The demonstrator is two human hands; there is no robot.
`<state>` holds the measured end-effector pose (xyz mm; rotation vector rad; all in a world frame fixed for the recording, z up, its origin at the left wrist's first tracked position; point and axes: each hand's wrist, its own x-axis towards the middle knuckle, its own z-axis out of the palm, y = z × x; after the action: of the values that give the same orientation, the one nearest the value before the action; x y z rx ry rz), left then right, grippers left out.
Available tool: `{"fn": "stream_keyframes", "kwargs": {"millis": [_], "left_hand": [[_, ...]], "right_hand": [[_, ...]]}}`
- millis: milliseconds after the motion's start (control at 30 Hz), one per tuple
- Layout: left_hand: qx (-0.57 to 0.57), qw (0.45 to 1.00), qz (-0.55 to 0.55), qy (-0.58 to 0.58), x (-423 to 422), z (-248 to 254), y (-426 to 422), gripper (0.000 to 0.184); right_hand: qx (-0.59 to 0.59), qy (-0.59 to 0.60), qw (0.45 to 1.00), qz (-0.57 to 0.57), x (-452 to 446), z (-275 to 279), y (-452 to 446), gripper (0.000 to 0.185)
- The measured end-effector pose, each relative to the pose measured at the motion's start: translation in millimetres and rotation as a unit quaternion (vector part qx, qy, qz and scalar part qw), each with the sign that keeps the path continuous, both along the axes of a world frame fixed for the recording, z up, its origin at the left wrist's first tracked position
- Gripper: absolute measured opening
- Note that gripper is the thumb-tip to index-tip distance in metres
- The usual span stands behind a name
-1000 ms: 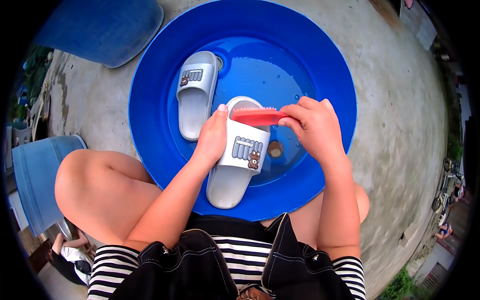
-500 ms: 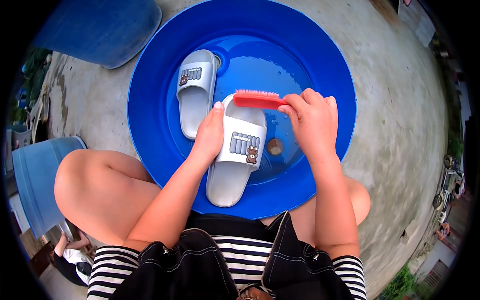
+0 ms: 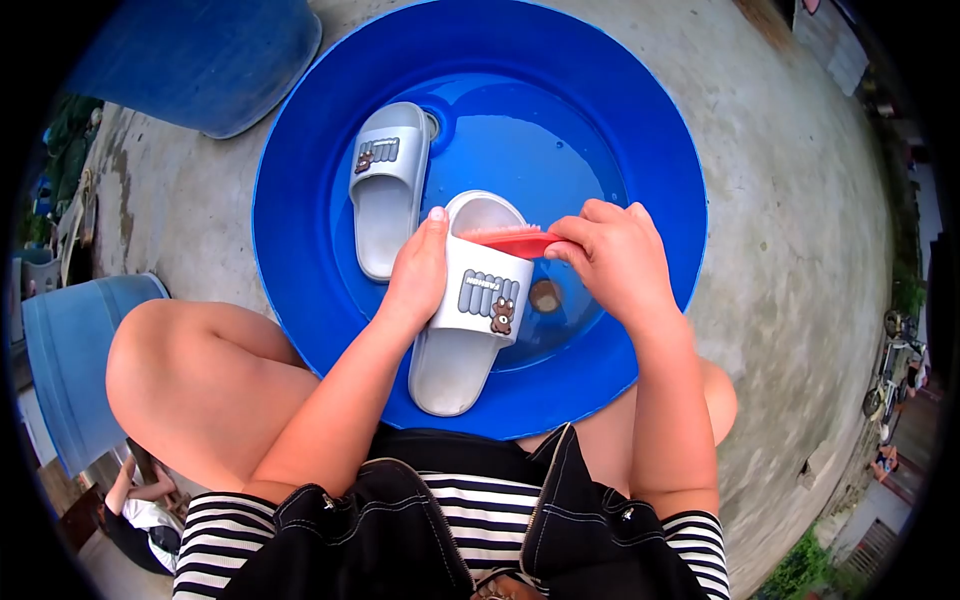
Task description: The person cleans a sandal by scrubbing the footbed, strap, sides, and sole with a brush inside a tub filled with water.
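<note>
My left hand (image 3: 418,270) grips the left side of a white slipper (image 3: 445,375) with a bear on its strap, tilted over the near side of a blue tub (image 3: 300,290). The thumb lies along the strap's edge. My right hand (image 3: 612,258) pinches the handle of a red brush (image 3: 510,240), bristles upward, its head at the toe opening of the strap and partly inside it. A second white slipper (image 3: 386,215) rests in the tub at the left. Shallow water and a round brownish thing (image 3: 545,295) show on the tub's bottom.
A large blue container (image 3: 210,60) stands at the upper left, and a lighter blue bin (image 3: 75,350) at the left. Another person (image 3: 145,510) is at the lower left. Concrete ground (image 3: 790,250) surrounds the tub. A motorbike (image 3: 890,375) is far right.
The brush rose above the slipper's toe end, then came back down to the strap's opening with my right hand. My left hand still holds the slipper, almost unmoved.
</note>
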<state>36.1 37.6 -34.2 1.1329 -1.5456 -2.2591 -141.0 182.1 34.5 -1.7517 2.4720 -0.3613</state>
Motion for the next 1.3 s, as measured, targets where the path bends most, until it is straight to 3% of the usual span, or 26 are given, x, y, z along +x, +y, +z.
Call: {"fn": "stream_keyframes", "kwargs": {"millis": [67,133,300,533,667,800,1000,1133,1200,1267,1300], "left_hand": [[-0.001,1.0,-0.012,-0.012,1.5,-1.0,-0.2,0.065],[0.04,0.999,0.022,-0.014,1.7,-6.1,-0.5,0.065],[-0.015,1.0,0.006,0.023,3.0,-12.6,-1.2,0.066],[-0.006,1.0,0.027,-0.008,3.2,-5.2,0.5,0.064],[-0.024,1.0,0.013,0.016,2.5,-7.3,0.0,0.064],[-0.01,1.0,0.021,0.013,2.0,-5.4,0.9,0.064],[-0.022,0.999,0.012,-0.02,2.1,4.9,1.2,0.064],[0.013,0.999,0.026,-0.015,2.6,3.0,1.6,0.063],[-0.002,1.0,0.019,0.014,3.3,-7.5,0.8,0.064],[-0.012,1.0,0.006,0.015,4.7,-16.2,-1.8,0.064],[-0.023,1.0,-0.008,0.017,4.7,-15.8,-2.4,0.065]], "right_hand": [[-0.012,0.0,1.0,-0.021,5.7,-5.2,-2.2,0.016],[-0.094,0.094,0.986,-0.102,4.8,-3.4,-7.5,0.015],[-0.041,0.003,0.999,0.0,-2.7,4.2,-1.6,0.017],[-0.111,0.084,0.987,-0.075,3.3,2.8,-9.1,0.015],[-0.05,0.019,0.998,-0.01,4.7,-3.2,-6.0,0.015],[-0.106,0.083,0.988,-0.077,9.6,0.2,-11.4,0.015],[-0.037,0.02,0.999,-0.02,5.6,-5.4,-4.6,0.015],[-0.118,0.086,0.985,-0.091,5.2,-2.6,-9.9,0.016],[-0.122,0.074,0.987,-0.074,0.6,-0.7,-8.1,0.016],[-0.037,0.007,0.999,-0.003,-0.5,-1.9,-4.0,0.016],[-0.036,0.007,0.999,-0.024,4.4,-6.1,-4.7,0.016]]}}
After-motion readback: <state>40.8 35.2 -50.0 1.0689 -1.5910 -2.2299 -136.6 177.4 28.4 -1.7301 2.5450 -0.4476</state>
